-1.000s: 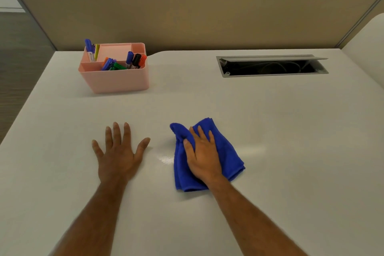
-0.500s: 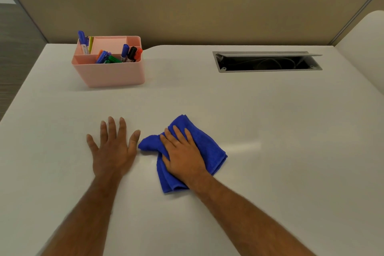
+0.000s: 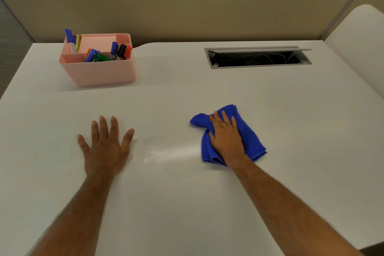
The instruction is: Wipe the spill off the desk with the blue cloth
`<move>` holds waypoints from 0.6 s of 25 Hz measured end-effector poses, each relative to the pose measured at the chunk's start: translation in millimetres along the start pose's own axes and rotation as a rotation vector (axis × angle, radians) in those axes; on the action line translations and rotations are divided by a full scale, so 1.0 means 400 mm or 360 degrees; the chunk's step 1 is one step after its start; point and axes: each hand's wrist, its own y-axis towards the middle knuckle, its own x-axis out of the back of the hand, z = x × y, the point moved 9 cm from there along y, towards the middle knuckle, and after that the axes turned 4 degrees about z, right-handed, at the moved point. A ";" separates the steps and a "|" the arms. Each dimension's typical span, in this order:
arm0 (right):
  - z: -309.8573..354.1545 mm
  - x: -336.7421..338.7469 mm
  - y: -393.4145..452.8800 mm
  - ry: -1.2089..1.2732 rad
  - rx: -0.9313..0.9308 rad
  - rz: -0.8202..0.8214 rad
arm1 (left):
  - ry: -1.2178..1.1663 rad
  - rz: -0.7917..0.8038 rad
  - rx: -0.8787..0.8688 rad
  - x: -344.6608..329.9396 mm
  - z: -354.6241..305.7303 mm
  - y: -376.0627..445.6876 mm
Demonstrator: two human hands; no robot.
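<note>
Right hand (image 3: 226, 139) flat, fingers spread, pressing cloth (image 3: 252, 141); wet streak (image 3: 166, 154) lies just left of it, running left-right. Left hand (image 3: 106, 147) open, palm down, bracing.

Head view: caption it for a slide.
Right hand presses the blue cloth on the desk; left hand lies flat beside a wet streak.

A blue cloth (image 3: 252, 140) is seen crumpled and loosely folded on the white bench (image 3: 187, 203), right of centre, flat against the surface, with one bunched corner sticking out to the left. Its middle is covered, so only the edges show. The spill (image 3: 166, 153) is seen as a faint wet streak with a shiny sheen, just left of the cloth, thin and smeared sideways along the bench.
</note>
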 end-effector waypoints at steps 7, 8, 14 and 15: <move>-0.125 0.018 -0.021 0.0229 -0.0185 -0.0047 | -0.0014 -0.0031 -0.0011 0.001 -0.001 0.002; -0.119 0.019 -0.029 0.0278 -0.0174 -0.0066 | -0.0007 -0.0042 -0.0012 0.002 -0.002 0.002; 0.015 -0.006 -0.112 0.0497 0.0187 -0.0029 | 0.0029 -0.0052 0.0005 0.000 -0.002 0.005; 0.051 -0.017 -0.124 0.0583 0.0259 0.0020 | 0.0034 -0.0047 0.0006 0.000 -0.002 0.005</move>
